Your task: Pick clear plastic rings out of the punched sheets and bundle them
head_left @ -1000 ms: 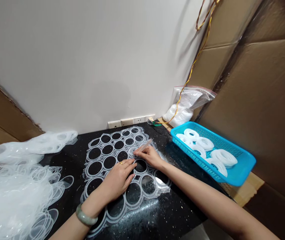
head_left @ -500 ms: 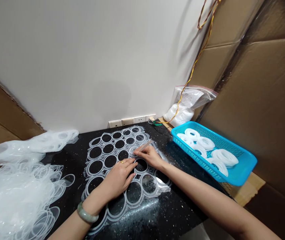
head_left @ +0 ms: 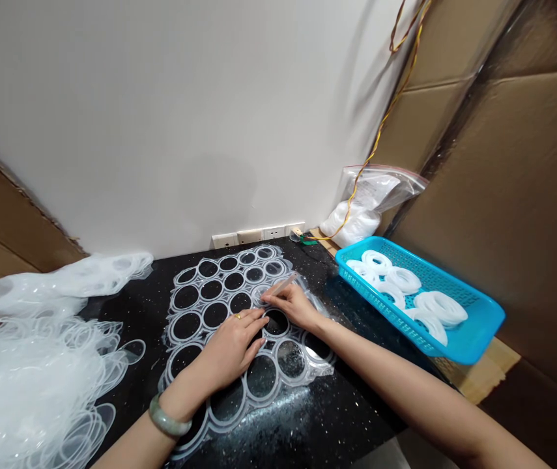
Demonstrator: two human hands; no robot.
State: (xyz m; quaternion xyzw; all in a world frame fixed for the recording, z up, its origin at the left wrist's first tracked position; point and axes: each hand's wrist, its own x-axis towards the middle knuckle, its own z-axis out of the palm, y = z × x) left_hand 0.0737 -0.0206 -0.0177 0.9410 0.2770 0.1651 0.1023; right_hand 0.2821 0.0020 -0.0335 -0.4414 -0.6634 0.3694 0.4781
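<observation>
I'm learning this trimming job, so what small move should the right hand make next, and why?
Probably draw the slim pale tool in the right hand along the nearby ring outline in the clear plastic sheet. Its lower end seems to sit at that outline, while the left hand lies flat, pinning the sheet to the black counter.

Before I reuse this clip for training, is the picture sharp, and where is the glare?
In the head view, the left hand and right hand look sharp; glare streaks the black countertop; the cardboard darkens toward the top-right corner.
</observation>
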